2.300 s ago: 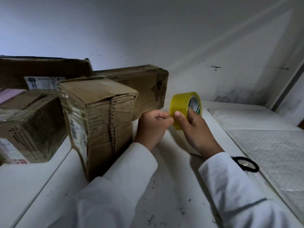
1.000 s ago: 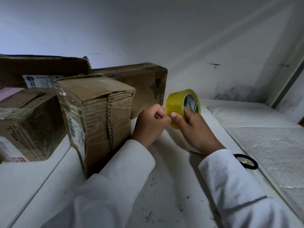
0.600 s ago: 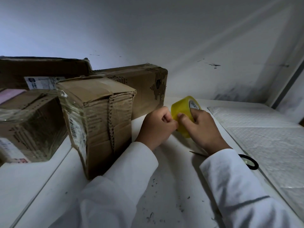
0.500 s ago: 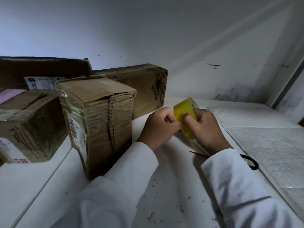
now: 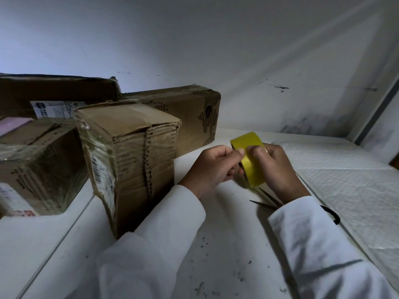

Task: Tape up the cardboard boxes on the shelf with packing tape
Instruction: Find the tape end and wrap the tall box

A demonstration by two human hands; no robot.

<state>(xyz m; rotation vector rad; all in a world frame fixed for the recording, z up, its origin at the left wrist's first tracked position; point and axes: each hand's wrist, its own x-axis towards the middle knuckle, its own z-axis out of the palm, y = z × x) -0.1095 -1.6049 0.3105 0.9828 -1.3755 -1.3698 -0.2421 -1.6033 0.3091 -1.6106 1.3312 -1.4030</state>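
A yellow roll of packing tape [image 5: 250, 160] stands on edge just above the white shelf [image 5: 226, 244], held between both hands. My right hand [image 5: 275, 169] grips the roll from the right, thumb on its outer band. My left hand [image 5: 213, 167] is curled, its thumb and fingertips pinching at the tape on the roll's left face. A worn cardboard box [image 5: 131, 156] with a torn corrugated seam stands just left of my left wrist. A long box [image 5: 190, 115] lies behind it, and a film-wrapped box [image 5: 41, 165] sits at far left.
Black-handled scissors [image 5: 267, 203] lie on the shelf under my right wrist, partly hidden by the sleeve. A white padded sheet [image 5: 349, 182] covers the shelf's right side. A flat dark box [image 5: 56, 93] with a label leans at the back left. The wall rises close behind.
The roll has turned so its yellow band faces me and has dropped lower toward the shelf. My left hand has shifted right onto the roll; the boxes have not moved.
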